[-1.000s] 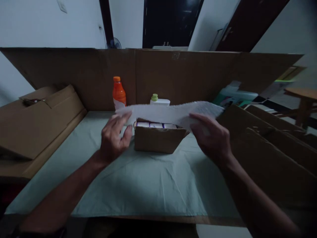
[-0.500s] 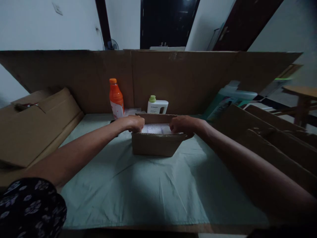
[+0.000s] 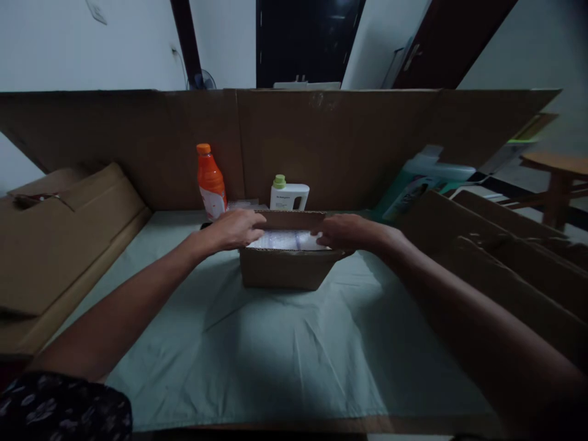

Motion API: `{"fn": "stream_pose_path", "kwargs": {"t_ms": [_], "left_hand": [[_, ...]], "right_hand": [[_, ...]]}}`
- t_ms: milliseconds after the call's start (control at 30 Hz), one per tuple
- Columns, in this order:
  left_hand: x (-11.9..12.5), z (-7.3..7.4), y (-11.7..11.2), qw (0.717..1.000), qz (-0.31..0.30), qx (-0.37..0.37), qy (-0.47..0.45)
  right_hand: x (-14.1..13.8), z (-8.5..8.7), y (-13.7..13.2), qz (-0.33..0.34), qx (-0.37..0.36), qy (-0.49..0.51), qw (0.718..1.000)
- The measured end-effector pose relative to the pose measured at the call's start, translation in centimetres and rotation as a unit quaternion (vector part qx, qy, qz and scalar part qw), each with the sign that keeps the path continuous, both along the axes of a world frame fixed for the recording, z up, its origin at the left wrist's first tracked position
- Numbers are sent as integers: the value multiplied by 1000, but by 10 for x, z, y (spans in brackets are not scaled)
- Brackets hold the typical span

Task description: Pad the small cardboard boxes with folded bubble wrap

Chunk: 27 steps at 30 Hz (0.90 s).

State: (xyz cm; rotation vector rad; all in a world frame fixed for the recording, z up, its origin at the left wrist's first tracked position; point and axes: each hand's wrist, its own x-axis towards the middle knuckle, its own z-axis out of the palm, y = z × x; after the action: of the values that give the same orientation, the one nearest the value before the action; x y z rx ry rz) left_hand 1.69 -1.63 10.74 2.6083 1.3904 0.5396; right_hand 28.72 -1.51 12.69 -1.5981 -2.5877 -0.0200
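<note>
A small cardboard box (image 3: 282, 269) stands open at the middle of the table, with white bubble wrap (image 3: 289, 240) inside it. Over its left rim is my left hand (image 3: 236, 229), its fingers loosely bent and apart, tips near the wrap. My right hand (image 3: 342, 233) curls over the opposite rim, its fingertips reaching inside by the wrap. Part of that grip is hidden behind the hand and the box edge.
Behind the box stand an orange bottle (image 3: 211, 180) and a white jug with a green cap (image 3: 289, 195). A teal jug (image 3: 411, 184) leans at the right. Larger cardboard boxes (image 3: 68, 239) flank the green cloth (image 3: 275, 361). A cardboard panel (image 3: 344, 147) rises at the back.
My left hand has loosened from a closed shape and drawn slightly up and left, fingers now apart. The right hand stays at the box's right rim. More bubble wrap shows.
</note>
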Motion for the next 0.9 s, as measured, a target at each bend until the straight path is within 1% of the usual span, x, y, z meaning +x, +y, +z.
{"fn": "stream_pose_path", "kwargs": {"t_ms": [33, 67, 100, 133, 167, 200, 233, 300, 367, 433, 467, 533, 600, 633, 700, 800, 833, 900], "left_hand": [[-5, -6, -9, 998, 7, 49, -43], [-13, -14, -20, 992, 19, 93, -88], [-23, -24, -31, 983, 37, 125, -131], [-34, -35, -42, 972, 67, 142, -172], [-45, -49, -52, 964, 96, 142, -203], [-54, -64, -61, 960, 121, 120, -221], [-61, -80, -67, 958, 136, 86, -237], [-65, -111, -73, 951, 148, 5, -270], [-55, -137, -68, 938, 142, -69, -309], [-34, -152, -56, 918, 109, -122, -361], [-22, -156, -50, 904, 88, -137, -396], [-2, -157, -43, 871, 61, -141, -467], [10, -154, -48, 846, 63, -132, -513], [12, -152, -56, 842, 70, -128, -520], [11, -148, -83, 848, 83, -122, -510], [1, -145, -134, 867, 104, -107, -475], [-4, -145, -150, 871, 117, -106, -464], [-18, -147, -176, 870, 166, -108, -451]], "right_hand": [[6, 2, -8, -3, 12, -25, 1000], [16, 3, -18, -14, 41, -41, 998], [27, 2, -29, -33, 87, -37, 995], [41, -1, -39, -57, 134, -22, 989], [55, -7, -49, -83, 171, 7, 982], [67, -17, -58, -108, 183, 45, 976], [77, -31, -65, -130, 164, 88, 974], [84, -64, -72, -150, 85, 190, 966], [73, -100, -69, -136, 8, 267, 954], [50, -127, -61, -123, -34, 326, 937], [37, -136, -57, -127, -41, 350, 927], [17, -144, -52, -145, -39, 378, 914], [9, -143, -55, -155, -32, 383, 910], [10, -141, -60, -151, -30, 383, 911], [16, -138, -74, -137, -21, 383, 913], [20, -138, -93, -120, -10, 382, 916], [16, -141, -97, -110, -12, 382, 918], [-3, -146, -98, -75, -26, 387, 919]]}}
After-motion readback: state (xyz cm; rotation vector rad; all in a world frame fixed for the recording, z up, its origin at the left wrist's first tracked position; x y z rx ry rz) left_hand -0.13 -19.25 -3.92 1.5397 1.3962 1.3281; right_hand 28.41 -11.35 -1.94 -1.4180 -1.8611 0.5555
